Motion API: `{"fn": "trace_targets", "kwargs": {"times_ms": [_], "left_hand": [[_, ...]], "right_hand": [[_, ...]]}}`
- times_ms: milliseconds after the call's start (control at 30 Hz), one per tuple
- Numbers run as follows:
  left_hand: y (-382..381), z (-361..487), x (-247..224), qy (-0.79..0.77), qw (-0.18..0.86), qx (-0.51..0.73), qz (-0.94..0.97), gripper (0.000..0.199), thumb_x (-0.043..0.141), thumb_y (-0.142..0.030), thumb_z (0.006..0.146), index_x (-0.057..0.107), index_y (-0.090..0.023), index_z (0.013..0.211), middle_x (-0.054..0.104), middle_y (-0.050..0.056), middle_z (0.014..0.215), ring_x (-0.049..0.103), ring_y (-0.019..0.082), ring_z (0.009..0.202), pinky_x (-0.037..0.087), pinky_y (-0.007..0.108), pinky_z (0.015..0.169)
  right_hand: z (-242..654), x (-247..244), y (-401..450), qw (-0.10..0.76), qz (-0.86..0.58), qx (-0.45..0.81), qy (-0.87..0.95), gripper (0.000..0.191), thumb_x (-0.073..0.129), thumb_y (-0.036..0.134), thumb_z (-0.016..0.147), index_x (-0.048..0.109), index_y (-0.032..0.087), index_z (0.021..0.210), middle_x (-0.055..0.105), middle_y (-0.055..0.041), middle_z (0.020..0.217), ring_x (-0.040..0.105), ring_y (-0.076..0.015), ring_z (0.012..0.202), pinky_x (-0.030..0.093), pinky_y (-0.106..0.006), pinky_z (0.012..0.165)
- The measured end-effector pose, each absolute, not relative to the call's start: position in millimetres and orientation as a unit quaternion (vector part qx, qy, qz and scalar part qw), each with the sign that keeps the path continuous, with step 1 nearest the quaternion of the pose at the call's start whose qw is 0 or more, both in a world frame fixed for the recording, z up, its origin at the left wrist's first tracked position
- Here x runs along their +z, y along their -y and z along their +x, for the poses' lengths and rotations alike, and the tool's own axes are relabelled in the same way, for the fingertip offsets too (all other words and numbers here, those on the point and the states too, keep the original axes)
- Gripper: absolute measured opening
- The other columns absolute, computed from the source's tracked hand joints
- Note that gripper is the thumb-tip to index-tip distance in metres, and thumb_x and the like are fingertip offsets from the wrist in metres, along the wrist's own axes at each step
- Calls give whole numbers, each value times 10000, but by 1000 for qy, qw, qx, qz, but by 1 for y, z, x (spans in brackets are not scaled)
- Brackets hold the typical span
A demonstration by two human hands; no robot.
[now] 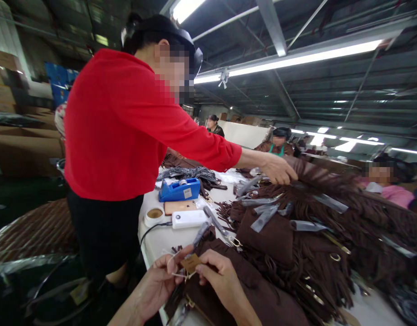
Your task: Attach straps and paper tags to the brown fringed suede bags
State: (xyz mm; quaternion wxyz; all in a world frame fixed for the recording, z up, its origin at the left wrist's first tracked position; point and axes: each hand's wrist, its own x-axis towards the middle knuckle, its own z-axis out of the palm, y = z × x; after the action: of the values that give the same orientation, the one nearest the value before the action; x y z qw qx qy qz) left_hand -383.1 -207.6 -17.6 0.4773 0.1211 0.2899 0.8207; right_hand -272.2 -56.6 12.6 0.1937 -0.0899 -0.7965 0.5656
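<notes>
My left hand [162,277] pinches a thin white string [177,274] close to the metal hardware of a dark brown bag [235,280]. Between the fingers of my right hand [220,276] is a small tan hang tag [191,262], beside the string. The bag lies on the white table under both hands, and its strap end is wrapped in clear plastic. A gold clasp [190,302] shows just below my fingers. Whether the string passes through the bag's ring cannot be made out.
A co-worker in a red top [116,127] reaches over a pile of fringed brown bags [307,226]. On the table stand a blue tape dispenser [180,190], a phone [180,207], a white power bank [190,219] with a cable, and a tape roll [154,216]. Several people sit farther back.
</notes>
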Motion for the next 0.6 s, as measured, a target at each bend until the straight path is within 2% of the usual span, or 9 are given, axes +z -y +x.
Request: {"fn": "trace_targets", "kwargs": {"times_ms": [67, 133, 200, 267, 367, 467, 533, 600], "left_hand": [[209, -380, -18, -318, 467, 811, 152, 223, 846, -128, 598, 643, -157, 510, 683, 57, 1212, 614, 117, 717, 469, 256, 737], [211, -378, -17, -355, 449, 800, 180, 166, 837, -183, 632, 690, -180, 555, 674, 58, 1235, 647, 201, 937, 465, 301, 846], [211, -378, -15, -399, 429, 782, 216, 76, 821, -219, 638, 762, -216, 686, 663, 68, 1260, 596, 284, 1135, 443, 360, 939], [211, -379, -9, -478, 375, 743, 281, 124, 773, -240, 678, 799, -240, 800, 678, 84, 1232, 573, 315, 1181, 430, 384, 972], [214, -380, 13, -617, 233, 614, 433, 199, 615, -225, 818, 809, -250, 852, 729, 99, 1061, 633, 272, 1033, 450, 333, 915], [224, -385, 45, -689, 128, 479, 529, 304, 527, -121, 813, 793, -266, 836, 698, 52, 789, 632, 203, 758, 455, 247, 692], [236, -394, 64, -718, 72, 451, 525, 302, 529, -87, 756, 774, -262, 771, 655, 24, 701, 599, 181, 659, 430, 224, 610], [249, -406, 77, -736, 3, 482, 475, 235, 558, -135, 748, 760, -255, 759, 668, 21, 717, 607, 189, 671, 449, 220, 625]], "right_hand": [[-273, 11, 57, 194, -101, 523, 824, 181, 574, 125, 817, 676, 174, 676, 526, 29, 668, 508, -107, 518, 392, -209, 499], [-271, 13, 60, 193, -71, 454, 867, 213, 550, 93, 843, 686, 182, 706, 555, 12, 707, 553, -127, 597, 406, -214, 553], [-270, 16, 63, 191, -38, 382, 904, 266, 510, 57, 872, 703, 192, 749, 599, -10, 751, 594, -155, 714, 419, -230, 644], [-271, 19, 68, 185, -31, 336, 923, 288, 488, 60, 895, 700, 184, 746, 616, -29, 767, 599, -169, 734, 410, -242, 651], [-273, 17, 73, 183, -46, 355, 915, 258, 541, 113, 897, 681, 172, 688, 612, -22, 727, 593, -162, 694, 400, -239, 625], [-274, 13, 74, 174, -68, 446, 875, 84, 661, 126, 804, 707, 187, 839, 649, -3, 806, 616, -159, 760, 432, -230, 688], [-271, 11, 72, 142, -80, 488, 857, 279, 722, 112, 702, 689, 189, 968, 665, -7, 897, 626, -172, 821, 458, -236, 719], [-268, 11, 68, 104, -80, 510, 850, 432, 738, 99, 629, 661, 188, 1044, 676, -16, 966, 635, -192, 886, 481, -248, 755]]}}
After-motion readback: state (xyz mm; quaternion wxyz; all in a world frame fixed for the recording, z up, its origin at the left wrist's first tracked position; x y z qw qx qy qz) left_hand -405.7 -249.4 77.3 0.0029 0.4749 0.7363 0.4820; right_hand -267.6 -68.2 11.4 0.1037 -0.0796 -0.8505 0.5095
